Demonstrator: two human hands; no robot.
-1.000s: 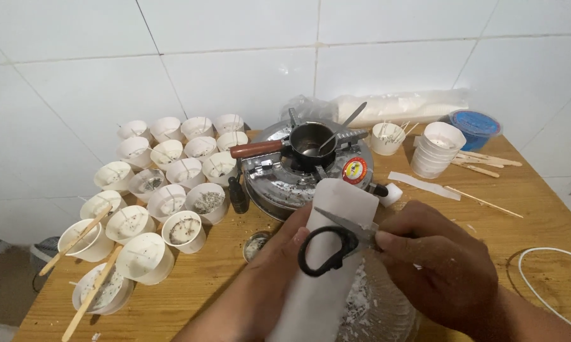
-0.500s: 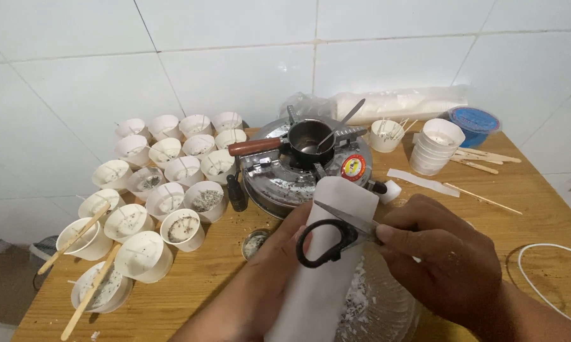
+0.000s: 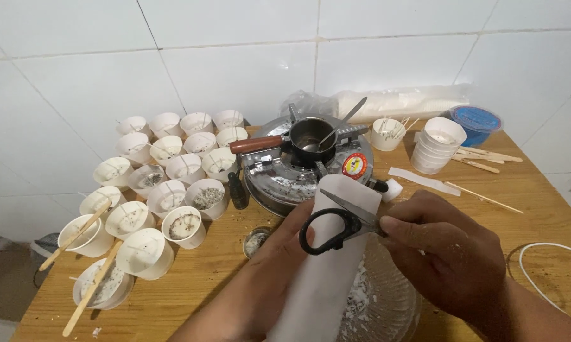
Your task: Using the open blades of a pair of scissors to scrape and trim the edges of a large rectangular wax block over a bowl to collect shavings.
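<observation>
My left hand [image 3: 260,278] holds a long white slab [image 3: 326,272] upright and tilted over a ribbed glass bowl [image 3: 393,304] that has white shavings in it. My right hand [image 3: 447,253] grips a pair of black-handled scissors [image 3: 336,225] near the pivot, handles pointing left. The scissors are spread, and one blade lies across the slab's upper face. Both hands are at the table's front, just in front of the stove.
A round metal stove [image 3: 279,180] carries a small dark pot [image 3: 310,136] with a wooden handle and a spoon. Several white paper cups [image 3: 165,190] with wicks and wooden sticks crowd the left. Stacked cups [image 3: 438,149], a blue-lidded tub [image 3: 474,120] and a white cable [image 3: 539,253] lie right.
The scissors and my right hand have shifted slightly up along the slab. My left hand keeps its hold on the slab.
</observation>
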